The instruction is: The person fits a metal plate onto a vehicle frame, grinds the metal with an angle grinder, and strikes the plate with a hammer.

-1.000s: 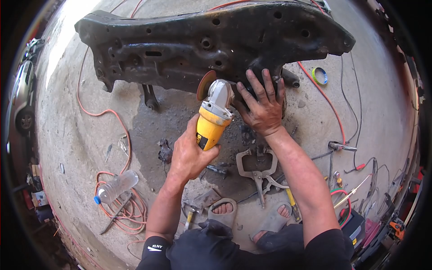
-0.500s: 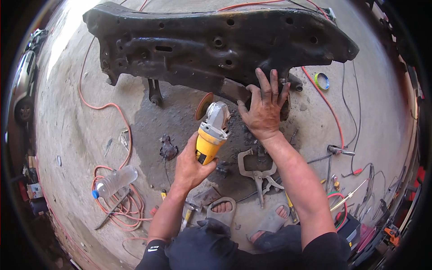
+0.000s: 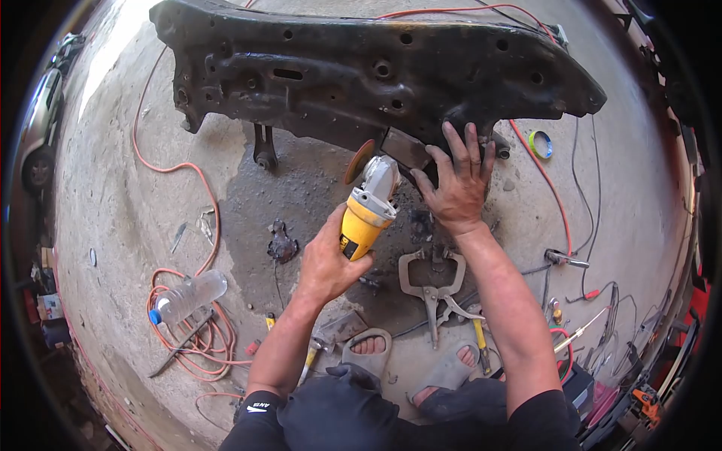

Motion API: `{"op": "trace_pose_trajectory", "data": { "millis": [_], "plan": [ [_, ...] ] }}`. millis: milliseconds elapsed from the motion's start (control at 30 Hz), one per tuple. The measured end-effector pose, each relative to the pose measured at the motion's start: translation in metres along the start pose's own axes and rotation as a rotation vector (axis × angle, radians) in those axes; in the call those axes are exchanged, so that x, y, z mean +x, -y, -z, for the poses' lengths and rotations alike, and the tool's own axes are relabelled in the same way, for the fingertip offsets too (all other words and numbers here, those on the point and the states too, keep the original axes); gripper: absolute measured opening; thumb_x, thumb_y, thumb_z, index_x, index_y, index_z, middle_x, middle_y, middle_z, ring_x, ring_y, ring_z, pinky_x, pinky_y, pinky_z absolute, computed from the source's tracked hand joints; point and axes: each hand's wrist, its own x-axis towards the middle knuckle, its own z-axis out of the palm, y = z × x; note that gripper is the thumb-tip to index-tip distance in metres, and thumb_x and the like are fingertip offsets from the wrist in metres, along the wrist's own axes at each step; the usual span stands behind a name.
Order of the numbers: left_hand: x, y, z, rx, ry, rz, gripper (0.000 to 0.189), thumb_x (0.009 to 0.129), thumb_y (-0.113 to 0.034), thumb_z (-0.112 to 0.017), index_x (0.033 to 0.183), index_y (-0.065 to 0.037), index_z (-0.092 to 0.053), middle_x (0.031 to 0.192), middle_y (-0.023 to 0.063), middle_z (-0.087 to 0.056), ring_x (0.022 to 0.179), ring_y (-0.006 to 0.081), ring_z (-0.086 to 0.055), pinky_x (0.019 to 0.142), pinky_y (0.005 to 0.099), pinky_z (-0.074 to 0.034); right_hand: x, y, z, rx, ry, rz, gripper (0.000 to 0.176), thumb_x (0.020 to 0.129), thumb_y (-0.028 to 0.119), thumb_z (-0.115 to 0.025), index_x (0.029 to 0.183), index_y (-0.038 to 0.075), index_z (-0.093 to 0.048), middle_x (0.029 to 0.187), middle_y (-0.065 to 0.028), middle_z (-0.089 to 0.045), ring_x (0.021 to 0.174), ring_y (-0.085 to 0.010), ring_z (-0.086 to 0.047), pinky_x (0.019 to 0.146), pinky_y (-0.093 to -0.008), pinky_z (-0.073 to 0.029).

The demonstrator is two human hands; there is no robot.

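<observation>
My left hand (image 3: 331,259) grips the yellow body of an angle grinder (image 3: 367,214). Its reddish-brown disc (image 3: 359,162) stands on edge close to the lower edge of a big black metal frame part (image 3: 338,71), which has several holes. A flat rectangular plate (image 3: 406,149) sits on that lower edge, just right of the disc. Fingers spread, my right hand (image 3: 460,195) rests against the part beside this plate, the thumb pointing toward the grinder. The grinder's cord is hidden.
On the concrete floor lie a locking C-clamp (image 3: 432,292), a hammer (image 3: 482,344) and a roll of tape (image 3: 540,144). A plastic bottle (image 3: 192,295) lies on a coiled orange hose (image 3: 214,225) at the left. Cables and tools crowd the right side.
The grinder and my left hand have moved up and to the right. My right hand has shifted right, and the black part sits slightly farther right, its right end lower in view.
</observation>
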Motion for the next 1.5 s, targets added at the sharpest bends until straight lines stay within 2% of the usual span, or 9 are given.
{"op": "trace_pose_trajectory", "data": {
  "millis": [200, 500, 600, 700, 767, 900, 1067, 1233, 1500],
  "plan": [
    [0.004, -0.009, -0.01, -0.022, -0.002, 0.041, 0.087, 0.073, -0.024, -0.083, 0.15, -0.008, -0.046, 0.127, 0.0244, -0.068, 0.116, 0.0429, -0.068, 0.098, 0.0476, -0.054, -0.001, -0.001, -0.001, 0.059, 0.032, -0.034, 0.042, 0.082, 0.032, -0.084, 0.118, 0.014, -0.07, 0.164, -0.0008, -0.036, 0.16, -0.0285, -0.019, 0.129, -0.0594, -0.011],
    [-0.008, -0.006, -0.02, -0.044, -0.054, 0.055, 0.088, 0.074, -0.023, -0.084, 0.151, -0.007, -0.044, 0.126, 0.0243, -0.068, 0.117, 0.0435, -0.067, 0.097, 0.0478, -0.054, 0.004, 0.01, 0.002, 0.091, -0.013, -0.103, 0.034, 0.079, 0.029, -0.086, 0.099, 0.012, -0.064, 0.158, -0.0105, -0.043, 0.156, -0.0345, -0.026, 0.128, -0.0589, -0.014],
    [-0.024, 0.002, -0.019, -0.029, -0.066, 0.071, 0.088, 0.074, -0.023, -0.084, 0.151, -0.007, -0.043, 0.125, 0.0244, -0.069, 0.116, 0.0439, -0.067, 0.096, 0.0482, -0.054, 0.006, 0.025, 0.012, 0.111, -0.041, -0.14, 0.025, 0.082, 0.02, -0.084, 0.095, 0.012, -0.064, 0.148, -0.0096, -0.052, 0.147, -0.0325, -0.039, 0.122, -0.0586, -0.025],
    [-0.028, 0.007, -0.015, -0.021, -0.086, 0.051, 0.088, 0.074, -0.024, -0.085, 0.15, -0.007, -0.043, 0.126, 0.0245, -0.069, 0.116, 0.0441, -0.068, 0.096, 0.0487, -0.054, -0.016, 0.032, 0.023, 0.289, -0.051, -0.217, 0.022, 0.084, 0.015, -0.083, 0.091, 0.009, -0.063, 0.118, -0.0077, -0.068, 0.114, -0.0316, -0.062, 0.104, -0.0491, -0.045],
    [-0.029, 0.007, -0.015, -0.012, -0.105, 0.026, 0.088, 0.074, -0.024, -0.085, 0.15, -0.006, -0.044, 0.126, 0.0248, -0.069, 0.116, 0.0441, -0.068, 0.096, 0.0489, -0.054, -0.037, 0.06, 0.046, 0.565, -0.059, -0.726, 0.022, 0.087, 0.014, -0.083, 0.092, 0.005, -0.063, 0.088, -0.0064, -0.07, 0.08, -0.0266, -0.066, 0.079, -0.0405, -0.052],
    [-0.019, -0.004, -0.019, -0.045, -0.088, 0.019, 0.087, 0.074, -0.024, -0.084, 0.15, -0.007, -0.044, 0.127, 0.0248, -0.068, 0.116, 0.0446, -0.067, 0.096, 0.0489, -0.054, -0.132, 0.1, 0.044, 0.855, 0.347, -1.325, 0.029, 0.087, 0.02, -0.085, 0.095, 0.0, -0.065, 0.08, -0.0114, -0.07, 0.072, -0.0198, -0.067, 0.068, -0.0386, -0.053],
    [-0.006, -0.009, -0.031, -0.043, -0.108, -0.025, 0.086, 0.075, -0.023, -0.083, 0.15, -0.007, -0.044, 0.127, 0.0247, -0.068, 0.117, 0.0452, -0.066, 0.097, 0.0493, -0.054, -0.193, 0.128, 0.035, 0.612, 0.692, -1.008, 0.037, 0.092, 0.028, -0.079, 0.11, -0.004, -0.069, 0.094, -0.0186, -0.074, 0.089, -0.0317, -0.072, 0.082, -0.0407, -0.055],
    [-0.001, -0.012, -0.036, -0.049, -0.116, -0.024, 0.088, 0.075, -0.022, -0.083, 0.151, -0.008, -0.042, 0.126, 0.0264, -0.068, 0.116, 0.0467, -0.066, 0.096, 0.0502, -0.054, -0.072, 0.09, 0.066, 0.827, 0.217, -0.958, 0.056, 0.093, 0.045, -0.077, 0.118, -0.004, -0.068, 0.111, -0.021, -0.071, 0.104, -0.0373, -0.068, 0.095, -0.0462, -0.052],
    [0.006, -0.019, -0.034, -0.015, -0.107, 0.022, 0.089, 0.075, -0.022, -0.082, 0.152, -0.008, -0.042, 0.122, 0.0282, -0.068, 0.113, 0.0479, -0.067, 0.095, 0.0514, -0.055, 0.013, 0.032, 0.047, 0.603, 0.804, -0.52, 0.096, 0.084, 0.078, -0.069, 0.13, -0.006, -0.065, 0.13, -0.0226, -0.057, 0.129, -0.0389, -0.053, 0.111, -0.0486, -0.043]
  ]
}}
